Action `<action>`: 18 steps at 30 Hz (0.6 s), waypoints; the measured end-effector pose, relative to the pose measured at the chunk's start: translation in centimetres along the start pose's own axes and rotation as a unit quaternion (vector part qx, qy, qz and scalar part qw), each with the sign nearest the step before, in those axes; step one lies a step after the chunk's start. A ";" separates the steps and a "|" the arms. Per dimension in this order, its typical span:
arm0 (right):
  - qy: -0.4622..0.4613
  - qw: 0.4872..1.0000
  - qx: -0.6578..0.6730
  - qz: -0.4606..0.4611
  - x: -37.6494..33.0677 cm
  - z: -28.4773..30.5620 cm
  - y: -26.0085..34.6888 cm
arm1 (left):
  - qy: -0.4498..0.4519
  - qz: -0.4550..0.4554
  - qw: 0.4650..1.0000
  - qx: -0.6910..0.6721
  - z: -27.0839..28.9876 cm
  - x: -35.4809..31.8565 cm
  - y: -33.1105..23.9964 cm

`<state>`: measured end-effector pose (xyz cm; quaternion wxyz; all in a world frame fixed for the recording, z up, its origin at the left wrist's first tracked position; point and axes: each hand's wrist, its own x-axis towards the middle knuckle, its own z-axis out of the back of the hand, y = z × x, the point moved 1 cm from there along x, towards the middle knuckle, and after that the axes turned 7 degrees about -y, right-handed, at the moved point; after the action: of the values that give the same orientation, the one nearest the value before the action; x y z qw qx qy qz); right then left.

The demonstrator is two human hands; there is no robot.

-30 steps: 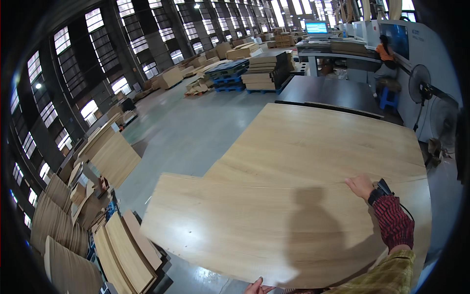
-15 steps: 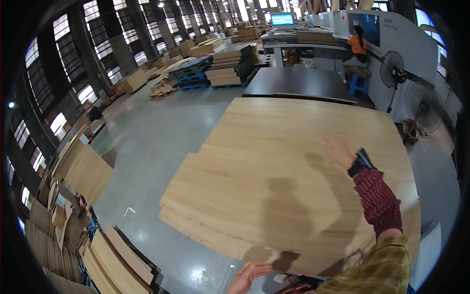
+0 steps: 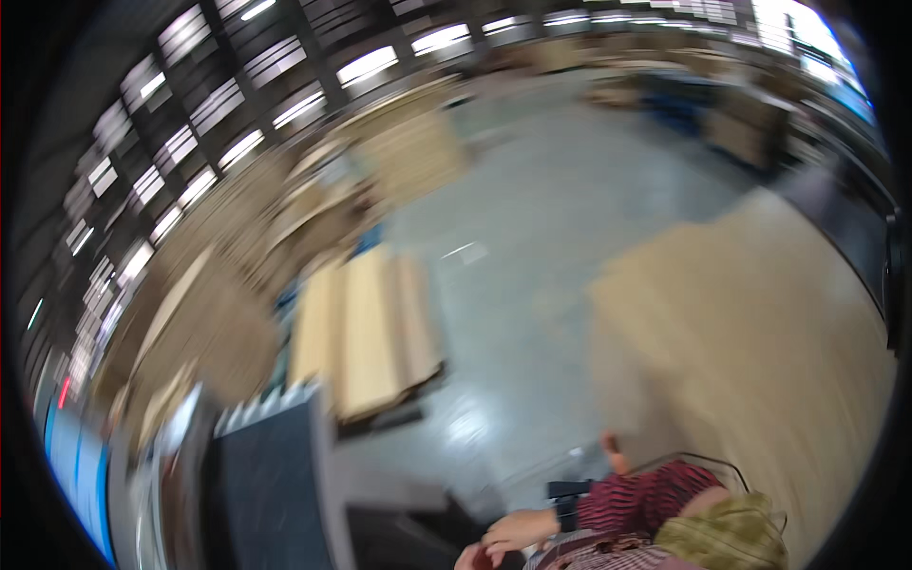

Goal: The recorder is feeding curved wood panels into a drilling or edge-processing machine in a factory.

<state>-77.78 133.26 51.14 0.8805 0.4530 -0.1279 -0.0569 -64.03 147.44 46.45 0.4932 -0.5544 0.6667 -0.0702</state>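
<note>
My right hand (image 3: 521, 530), with a dark band at the wrist and a dark red patterned sleeve, is low in the view, close to my body. Just to its left is my left hand (image 3: 470, 558), mostly cut off by the lower edge. The two hands meet or overlap; blur hides how the fingers lie and whether anything small is between them. Wood-grain boards (image 3: 750, 313) lie stacked on the right, away from both hands.
Narrow pale boards (image 3: 370, 332) are piled on the left, behind a dark flat-topped machine or conveyor (image 3: 271, 475). Grey floor (image 3: 513, 285) runs between the piles. Large upright panels (image 3: 413, 157) and blue pallets (image 3: 674, 109) stand farther back. A lit screen (image 3: 76, 475) is at lower left.
My view has swung left, shifting the board stack to the right. My right hand has come off the stack, back toward my body and beside my left hand.
</note>
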 end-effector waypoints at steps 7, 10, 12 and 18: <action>0.245 0.960 0.117 -0.070 9.5 -10.5 -3.1 | -0.296 -0.101 0.944 -0.103 11.5 -5.0 -3.2; 0.300 0.929 0.167 -0.138 11.2 -11.9 -5.4 | -0.327 -0.103 0.924 -0.172 12.3 -5.6 -1.9; 0.314 0.908 0.184 -0.210 12.7 -10.5 -5.7 | -0.310 -0.098 0.925 -0.196 11.2 -5.2 -2.1; 0.250 0.939 0.154 -0.181 16.7 -9.0 -13.3 | -0.245 -0.006 0.951 -0.190 11.0 2.8 -5.7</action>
<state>-59.05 128.96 38.21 0.7783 0.5981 0.1734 -0.0800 -51.80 148.02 42.96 0.5266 -0.6418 0.5230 0.1928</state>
